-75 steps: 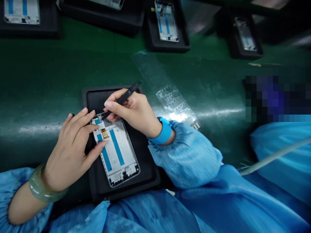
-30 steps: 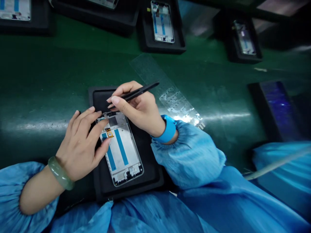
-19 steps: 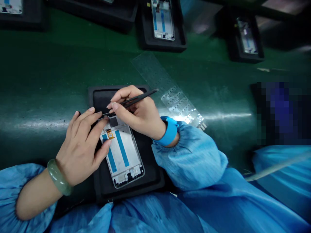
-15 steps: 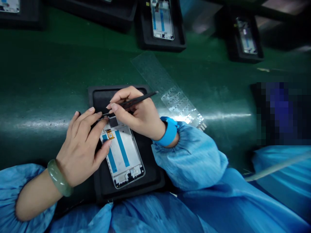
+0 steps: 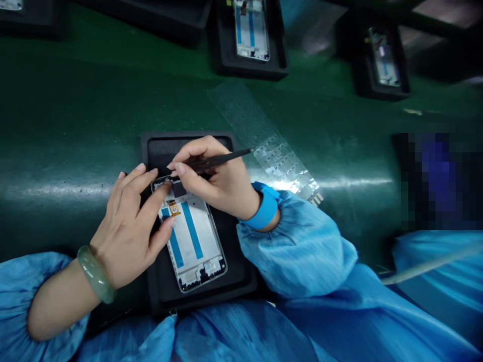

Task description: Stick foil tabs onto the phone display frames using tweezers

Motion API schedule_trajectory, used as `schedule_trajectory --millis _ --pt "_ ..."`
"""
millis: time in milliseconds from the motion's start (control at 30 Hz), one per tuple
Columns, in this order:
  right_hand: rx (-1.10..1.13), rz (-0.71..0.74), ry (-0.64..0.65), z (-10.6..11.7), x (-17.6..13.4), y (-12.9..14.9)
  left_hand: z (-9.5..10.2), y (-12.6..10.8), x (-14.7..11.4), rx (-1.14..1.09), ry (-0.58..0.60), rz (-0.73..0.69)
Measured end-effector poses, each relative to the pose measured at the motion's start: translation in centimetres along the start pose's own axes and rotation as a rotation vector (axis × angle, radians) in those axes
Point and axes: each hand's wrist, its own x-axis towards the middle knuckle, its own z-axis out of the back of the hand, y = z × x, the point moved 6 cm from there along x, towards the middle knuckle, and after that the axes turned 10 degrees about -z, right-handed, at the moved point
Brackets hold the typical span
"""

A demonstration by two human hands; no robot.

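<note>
A phone frame (image 5: 211, 241) with a silver back, two blue adhesive strips and a small orange flex cable (image 5: 174, 207) lies tilted in a black tray (image 5: 241, 279). My left hand (image 5: 130, 226) rests at its upper left with the fingers spread; the index fingertip touches the frame's top part and the thumb sits on its left side. Black tweezers (image 5: 222, 159) are pinched in my right hand (image 5: 219, 181), above the frame's top end. Their tips are hidden behind the fingers.
Beyond the tray, a clear plastic sheet (image 5: 260, 128) with small silver pieces lies on the green table (image 5: 94, 110). Farther back stand black trays holding phone frames (image 5: 252, 30) (image 5: 385, 58). At the right edge is another blue sleeve (image 5: 445, 271).
My right hand has shifted slightly right, and the tweezers' rear end has swung a little lower. The left index and middle fingers are somewhat farther apart, showing more of the frame's top corner.
</note>
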Motion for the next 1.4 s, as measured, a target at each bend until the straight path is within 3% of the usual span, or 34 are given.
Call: schedule_trajectory --millis 267,733,933,1400 --pt "-0.067 0.043 -0.027 -0.4 -0.4 0.4 0.0 -0.1 0.0 0.005 -0.006 -0.015" --pt "-0.174 0.328 0.002 -1.1 -1.1 1.3 -0.1 -0.1 0.1 0.007 0.001 0.0" --pt "-0.159 0.268 -0.057 -0.6 -0.9 1.3 -0.1 -0.1 0.1 0.011 -0.009 -0.002" --pt "-0.192 0.3 -0.076 -0.5 -0.9 1.3 0.1 -0.2 0.2 0.024 -0.003 0.003"
